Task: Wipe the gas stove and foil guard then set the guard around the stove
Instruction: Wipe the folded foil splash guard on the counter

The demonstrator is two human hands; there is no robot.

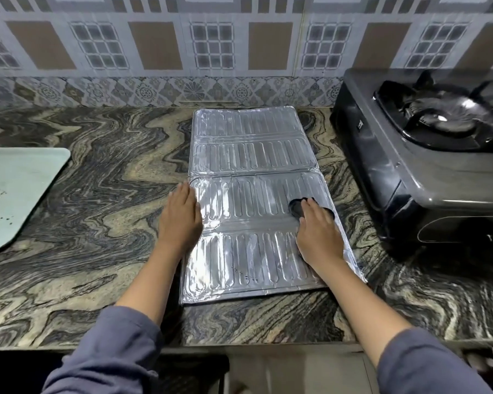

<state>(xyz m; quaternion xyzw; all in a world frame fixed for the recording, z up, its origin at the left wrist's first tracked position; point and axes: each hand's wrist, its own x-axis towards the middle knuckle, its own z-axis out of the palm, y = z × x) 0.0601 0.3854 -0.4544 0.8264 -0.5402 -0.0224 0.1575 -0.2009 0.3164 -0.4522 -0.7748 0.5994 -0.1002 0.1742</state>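
Foil guard [251, 155] lying flat and unfolded on the marbled stone counter [97, 194], its ribbed silver panels running from the wall toward the front edge. The left hand [180, 220] rests palm down on the guard's left edge, fingers straight and close together, partly on the foil and partly on the counter. The right hand [319, 234] lies palm down on the guard's right side, fingers laid over a dark cloth [296, 207] and pressing it against the foil; the cloth shows beyond the fingertips. The black gas stove [410, 177] stands on the counter just to the right of the guard, apart from it, with one burner [444, 118] in view. A pale tray [15, 189] sits well to the left. Patterned tiles [154, 46] cover the wall behind. Both forearms emerge from blue-grey sleeves [111, 351].
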